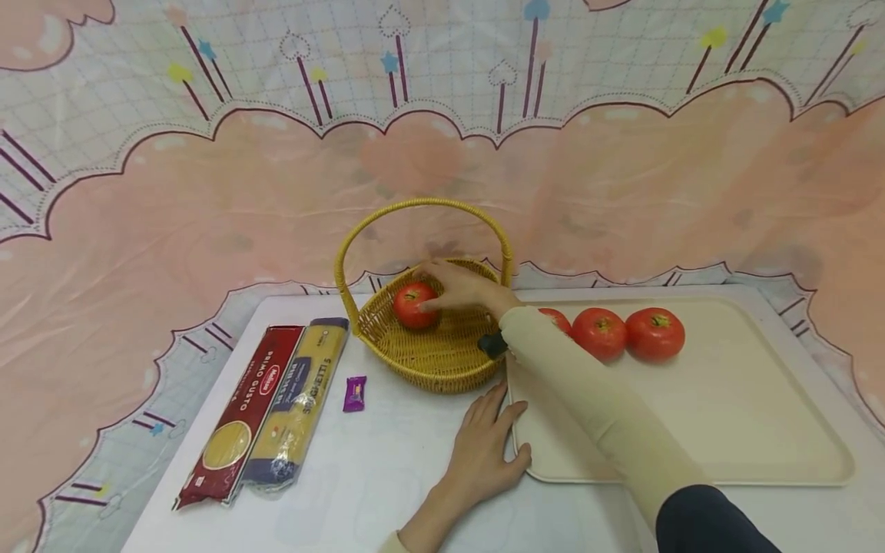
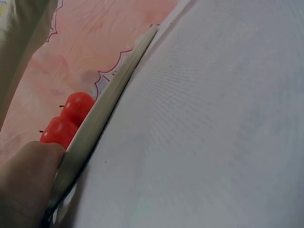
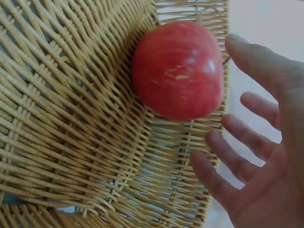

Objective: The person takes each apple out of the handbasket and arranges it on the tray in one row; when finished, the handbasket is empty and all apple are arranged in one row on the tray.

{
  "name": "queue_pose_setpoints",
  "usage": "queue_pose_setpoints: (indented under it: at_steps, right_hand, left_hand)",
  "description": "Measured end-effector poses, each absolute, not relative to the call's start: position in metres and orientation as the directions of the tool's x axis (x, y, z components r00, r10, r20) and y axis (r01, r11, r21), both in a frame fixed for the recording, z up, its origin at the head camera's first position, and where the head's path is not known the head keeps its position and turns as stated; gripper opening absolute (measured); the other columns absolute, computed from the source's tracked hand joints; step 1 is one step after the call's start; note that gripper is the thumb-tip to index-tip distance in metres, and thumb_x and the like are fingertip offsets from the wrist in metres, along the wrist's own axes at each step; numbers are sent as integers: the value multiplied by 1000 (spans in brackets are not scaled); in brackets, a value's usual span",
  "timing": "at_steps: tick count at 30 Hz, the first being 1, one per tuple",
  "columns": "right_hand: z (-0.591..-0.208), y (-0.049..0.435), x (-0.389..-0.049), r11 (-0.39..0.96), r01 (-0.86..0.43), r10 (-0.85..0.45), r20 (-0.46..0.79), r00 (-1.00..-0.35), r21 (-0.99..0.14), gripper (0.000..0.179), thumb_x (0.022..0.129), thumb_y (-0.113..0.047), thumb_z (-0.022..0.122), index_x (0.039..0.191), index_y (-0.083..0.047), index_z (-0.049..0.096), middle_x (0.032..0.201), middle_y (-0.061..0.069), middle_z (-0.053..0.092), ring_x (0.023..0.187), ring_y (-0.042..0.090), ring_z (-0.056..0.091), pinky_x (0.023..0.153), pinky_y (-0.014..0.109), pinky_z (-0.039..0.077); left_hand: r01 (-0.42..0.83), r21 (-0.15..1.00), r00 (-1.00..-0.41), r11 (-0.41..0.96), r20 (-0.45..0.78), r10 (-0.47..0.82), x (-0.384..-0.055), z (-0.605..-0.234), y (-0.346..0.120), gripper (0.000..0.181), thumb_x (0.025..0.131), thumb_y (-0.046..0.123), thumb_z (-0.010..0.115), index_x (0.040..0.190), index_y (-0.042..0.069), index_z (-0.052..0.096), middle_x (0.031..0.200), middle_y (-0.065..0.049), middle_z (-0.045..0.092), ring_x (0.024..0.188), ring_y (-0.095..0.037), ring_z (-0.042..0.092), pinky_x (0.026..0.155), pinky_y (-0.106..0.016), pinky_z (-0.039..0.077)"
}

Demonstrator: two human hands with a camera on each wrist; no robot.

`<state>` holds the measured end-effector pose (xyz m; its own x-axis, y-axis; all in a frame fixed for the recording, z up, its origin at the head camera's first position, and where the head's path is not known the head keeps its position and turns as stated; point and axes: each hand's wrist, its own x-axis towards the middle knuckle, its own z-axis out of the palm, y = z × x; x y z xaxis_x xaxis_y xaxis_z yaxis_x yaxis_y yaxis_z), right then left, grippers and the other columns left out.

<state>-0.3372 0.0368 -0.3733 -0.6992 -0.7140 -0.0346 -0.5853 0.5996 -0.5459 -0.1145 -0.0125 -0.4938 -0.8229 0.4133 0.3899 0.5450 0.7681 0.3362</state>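
Note:
A red apple (image 1: pixel 415 306) lies in the left part of the yellow wicker basket (image 1: pixel 442 378), against its woven wall. Over the basket, my right hand (image 1: pixel 459 286) reaches in with its fingers spread. In the right wrist view, the thumb of that hand (image 3: pixel 266 142) is right beside the apple (image 3: pixel 179 71), and the other fingers are apart from it. My left hand (image 1: pixel 487 445) rests at the left edge of the cream tray (image 1: pixel 733 415), fingers extended and thumb over the rim. Three more apples (image 1: pixel 654 334) sit on the tray, one partly hidden by the right sleeve.
Left of the basket lie two spaghetti packs, one red (image 1: pixel 252 399) and one yellow and blue (image 1: pixel 299 399). A small purple wrapped candy (image 1: pixel 354 393) is on the white table (image 1: pixel 387 468) between them and the basket. The basket's tall handle (image 1: pixel 423 203) arches above it.

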Motion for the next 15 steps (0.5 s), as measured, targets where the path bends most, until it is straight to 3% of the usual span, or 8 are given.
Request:
queue_pose_setpoints:
  at_steps: [5,15]
  right_hand:
    - [-380,32,-340,641,-568,-700,-90,-708,-516,74,83,-41,69,143,-15,34,150,8,27,138,25,33,112,42,32]
    - [-393,24,-345,665,-491,-681,-187,-708,-562,89,78,-40,75,148,-19,23,144,11,30,134,29,38,108,48,36]
  left_hand:
    - [555,344,-819,757,384,426,-114,-493,-11,50,80,33,59,128,17,55,146,-15,41,134,-28,41,109,-44,35]
    - [550,336,-821,765,388,420,-116,-495,-13,51,80,34,59,128,18,54,147,-13,40,134,-27,42,110,-42,34]
